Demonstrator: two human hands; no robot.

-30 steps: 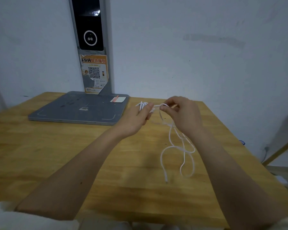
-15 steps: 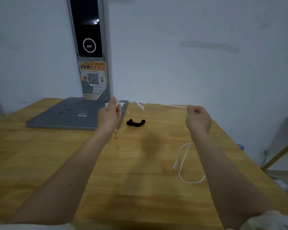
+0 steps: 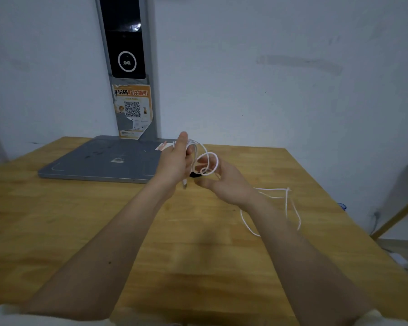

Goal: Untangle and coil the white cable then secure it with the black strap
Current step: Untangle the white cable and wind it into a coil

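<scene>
My left hand (image 3: 176,160) is raised above the wooden table (image 3: 80,220) and holds several loops of the white cable (image 3: 210,161), with one plug end hanging below the palm. Close beside it, my right hand (image 3: 226,182) has its fingers on a fresh loop of the same cable. The rest of the cable trails off behind my right wrist and lies slack on the table at the right. The black strap (image 3: 194,174) lies on the table behind my hands; only a small part of it shows between them.
A flat grey scale platform (image 3: 104,161) sits at the back left of the table, with its upright post (image 3: 127,67) carrying a dark screen and an orange QR sticker against the white wall. The table's right edge drops off near a wooden frame (image 3: 400,215).
My hands were apart half a second ago with the cable stretched between them; they have now come together, and a new loop has formed at my left hand. The slack tail shifted right.
</scene>
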